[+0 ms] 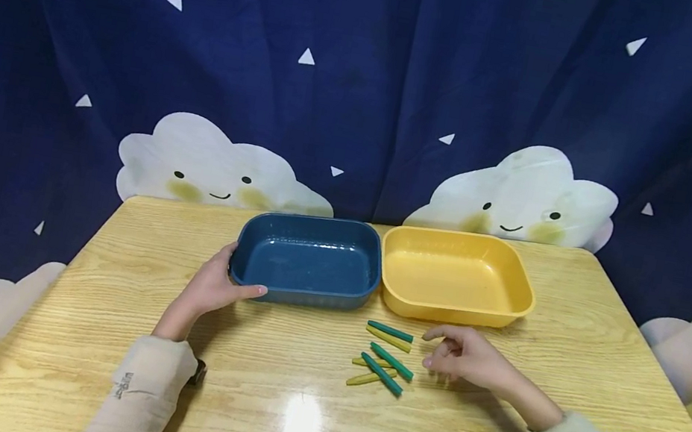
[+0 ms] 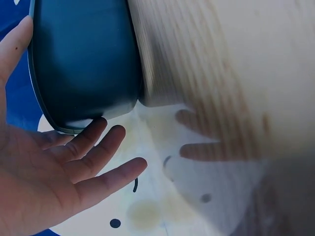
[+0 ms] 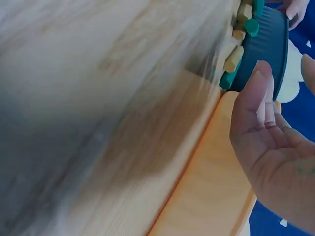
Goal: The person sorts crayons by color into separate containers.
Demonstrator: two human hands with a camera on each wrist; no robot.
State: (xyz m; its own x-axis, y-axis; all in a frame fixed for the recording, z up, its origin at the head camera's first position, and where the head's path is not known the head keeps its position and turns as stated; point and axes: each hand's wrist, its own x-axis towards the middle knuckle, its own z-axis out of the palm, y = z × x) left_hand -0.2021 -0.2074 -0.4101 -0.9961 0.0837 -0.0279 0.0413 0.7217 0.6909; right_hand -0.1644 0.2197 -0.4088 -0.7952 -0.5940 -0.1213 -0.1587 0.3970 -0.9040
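Observation:
My left hand [image 1: 215, 291] rests at the left end of the dark blue tray [image 1: 310, 268], thumb along its front rim. In the left wrist view the fingers [image 2: 106, 169] are spread and fairly straight beside the tray's end wall. Three green crayons [image 1: 392, 360] and three yellow crayons [image 1: 388, 339] lie in a loose group in front of the two trays, some crossing. Just right of them, my right hand [image 1: 466, 356] hovers with loosely bent fingers and nothing between them. In the right wrist view, the thumb [image 3: 253, 96] overlaps the blue tray.
A yellow tray [image 1: 455, 273] stands against the blue tray's right side, near the table's back edge. Both trays hold nothing. Behind the wooden table [image 1: 249, 397] hangs a navy curtain [image 1: 367, 83] with clouds and small white triangles.

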